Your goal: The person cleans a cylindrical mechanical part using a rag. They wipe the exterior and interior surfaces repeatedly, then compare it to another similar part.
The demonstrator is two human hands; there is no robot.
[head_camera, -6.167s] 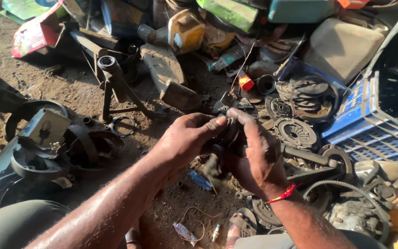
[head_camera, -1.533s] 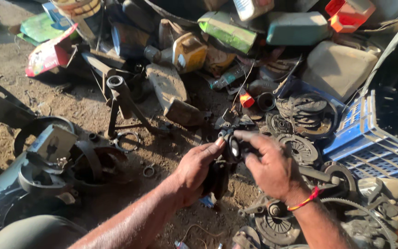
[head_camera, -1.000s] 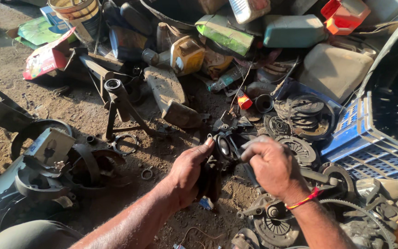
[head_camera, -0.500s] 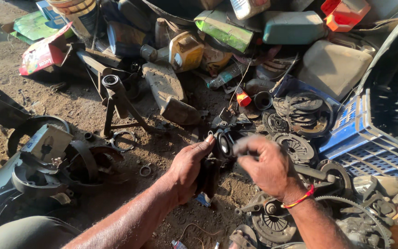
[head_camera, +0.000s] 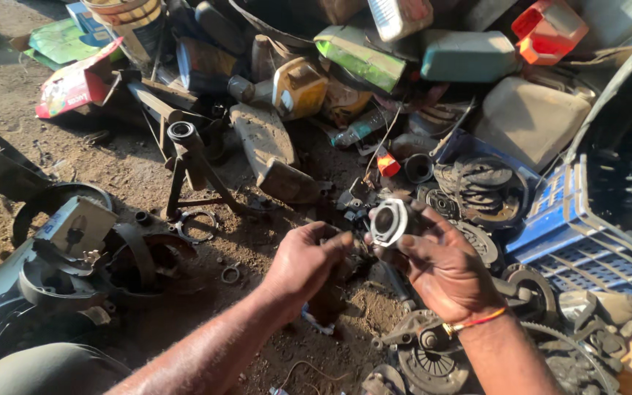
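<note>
The round metal bearing part (head_camera: 389, 221) sits up in your right hand (head_camera: 444, 263), above the dirt ground near the scrap pile, its open bore turned back toward you, so its axis runs roughly from your face out toward the pile. Your right fingers are curled round its rim, grasping it firmly. Your left hand (head_camera: 305, 262) lies just to the left of it, fingers bent on a dark, greasy piece (head_camera: 330, 296) that hangs below; whether those fingertips also touch the ring, you cannot tell. So the right hand is the nearer one, carrying the ring. Around you, going down in size: the blue plastic crate (head_camera: 572, 241) at the right edge of the ground, the clutch plates (head_camera: 480, 183) beside it, the yellow jerrycan (head_camera: 299, 86) in the pile beyond, and a small loose ring (head_camera: 230, 274) on the dirt left of your left hand.
</note>
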